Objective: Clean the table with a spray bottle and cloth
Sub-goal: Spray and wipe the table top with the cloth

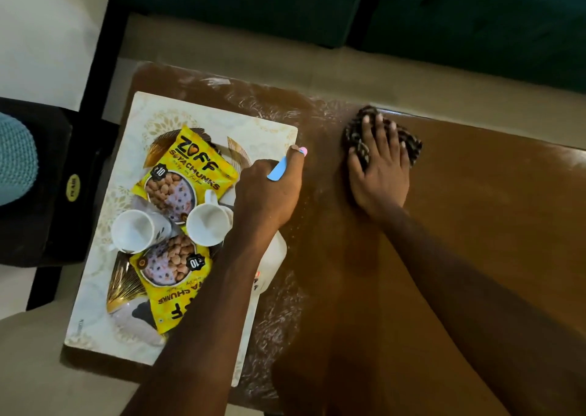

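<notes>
My left hand (269, 190) grips the head of a white spray bottle (274, 257); its blue trigger and pink nozzle show between my fingers, and the body hangs below my wrist over the tray's right edge. With fingers spread, my right hand (379, 168) presses flat on a dark patterned cloth (412, 144) bunched near the far edge of the brown wooden table (475, 225). Whitish smears and droplets cover the table between the tray and the cloth.
A cream patterned tray (222, 120) fills the table's left part, holding two yellow soya-chunk packets (190, 161), two white mugs (207, 225) and a gold-trimmed plate. A dark green sofa (444, 19) runs along the far side. A black stool with a teal cushion (16, 158) stands left.
</notes>
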